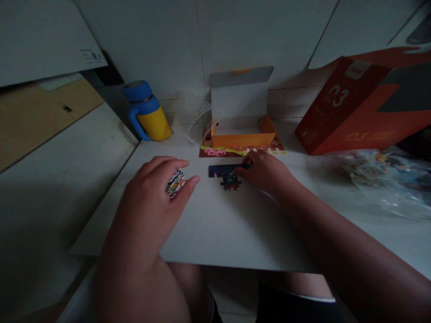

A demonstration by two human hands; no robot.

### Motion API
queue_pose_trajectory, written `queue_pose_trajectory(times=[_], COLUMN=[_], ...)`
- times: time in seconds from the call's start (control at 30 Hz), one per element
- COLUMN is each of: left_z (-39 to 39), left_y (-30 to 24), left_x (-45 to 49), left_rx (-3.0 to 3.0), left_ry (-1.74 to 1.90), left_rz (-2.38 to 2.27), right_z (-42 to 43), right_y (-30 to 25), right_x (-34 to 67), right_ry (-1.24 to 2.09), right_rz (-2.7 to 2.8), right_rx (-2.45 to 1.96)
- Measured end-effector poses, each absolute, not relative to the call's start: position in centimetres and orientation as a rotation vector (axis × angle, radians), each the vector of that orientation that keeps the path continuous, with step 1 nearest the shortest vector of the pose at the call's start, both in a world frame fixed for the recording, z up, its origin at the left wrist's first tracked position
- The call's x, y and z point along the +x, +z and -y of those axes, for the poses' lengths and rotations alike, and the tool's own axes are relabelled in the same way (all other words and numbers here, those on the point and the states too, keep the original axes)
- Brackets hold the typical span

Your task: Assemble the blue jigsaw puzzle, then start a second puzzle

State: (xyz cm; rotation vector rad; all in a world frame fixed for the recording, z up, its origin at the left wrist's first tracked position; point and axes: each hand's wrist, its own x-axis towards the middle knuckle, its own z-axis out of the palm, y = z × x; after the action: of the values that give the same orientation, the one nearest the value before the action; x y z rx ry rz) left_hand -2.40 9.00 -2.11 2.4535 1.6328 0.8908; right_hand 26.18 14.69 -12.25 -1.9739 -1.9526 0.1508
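Note:
In the head view, my left hand is curled around a bunch of loose puzzle pieces, whose pale edges show between thumb and fingers. My right hand is closed at the right end of a small joined strip of dark blue puzzle pieces lying on the white table. Its thumb and fingers pinch a dark puzzle piece, mostly hidden by the fingers. Below the strip's middle, a dark green patterned puzzle piece is attached or lies against it; I cannot tell which.
An open orange box stands at the back on a colourful picture sheet. To its left are a crumpled clear bag and a blue and yellow bottle. At right, a large red box stands behind a plastic bag of pieces.

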Motion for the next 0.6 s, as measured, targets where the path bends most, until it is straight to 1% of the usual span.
queue_pose_trajectory(times=[0.1, 0.2, 0.33, 0.6], left_z=[-9.7, -10.7, -11.9, -12.3], left_y=[-2.5, -3.8, -5.1, -5.0], left_x=[-4.6, -6.0, -6.8, -7.1], left_rx=[2.396, 2.323, 2.296, 2.093], left_ry=[0.833, 0.701, 0.639, 0.659], left_rz=[-1.886, -2.011, -1.986, -1.988], right_z=[-14.7, -14.6, -14.6, -14.9], right_y=[-12.2, -11.9, -11.7, -12.0], right_x=[26.2, 26.1, 26.0, 26.3], right_ry=[0.165, 0.196, 0.226, 0.237], right_rz=[1.96, 1.955, 1.944, 1.942], right_rx=[-1.974, -1.982, -1.988, -1.988])
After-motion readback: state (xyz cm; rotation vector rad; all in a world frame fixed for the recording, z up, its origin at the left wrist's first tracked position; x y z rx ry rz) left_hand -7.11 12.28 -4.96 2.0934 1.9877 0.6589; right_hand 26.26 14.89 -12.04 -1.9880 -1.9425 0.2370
